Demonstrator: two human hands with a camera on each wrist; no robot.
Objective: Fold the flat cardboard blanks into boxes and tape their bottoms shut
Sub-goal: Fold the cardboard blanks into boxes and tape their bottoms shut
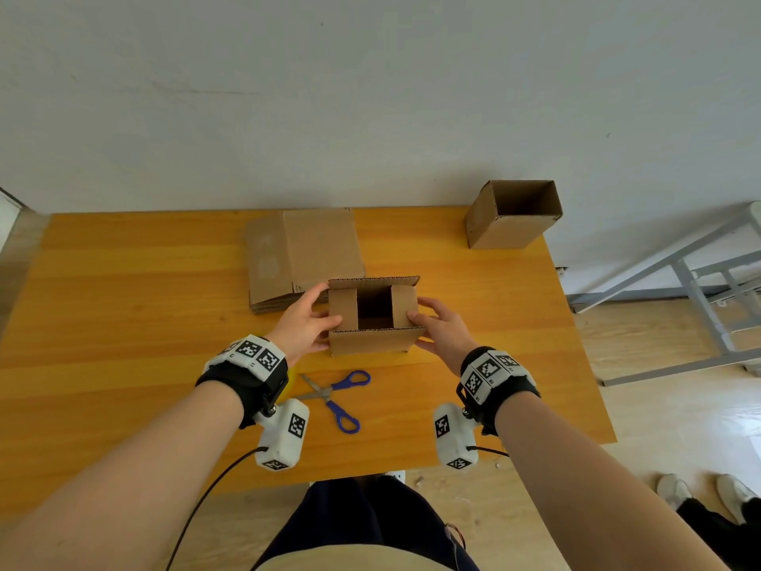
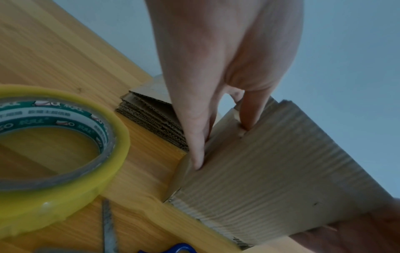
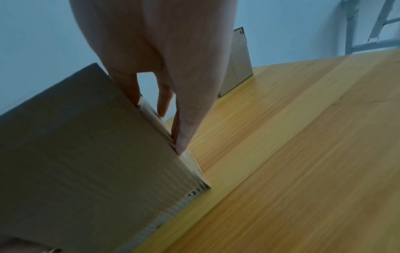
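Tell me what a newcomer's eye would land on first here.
The half-folded cardboard box at the middle of the orange table, held between the left hand and right hand with two flaps folded in. Next, the blue-handled scissors lying open near the front edge, and the finished box at the far right corner.

two cardboard boxes (image 1: 372, 315) (image 1: 512, 214), one stack of flat blanks (image 1: 304, 257), one scissors (image 1: 335, 399), one tape roll (image 2: 58, 142)
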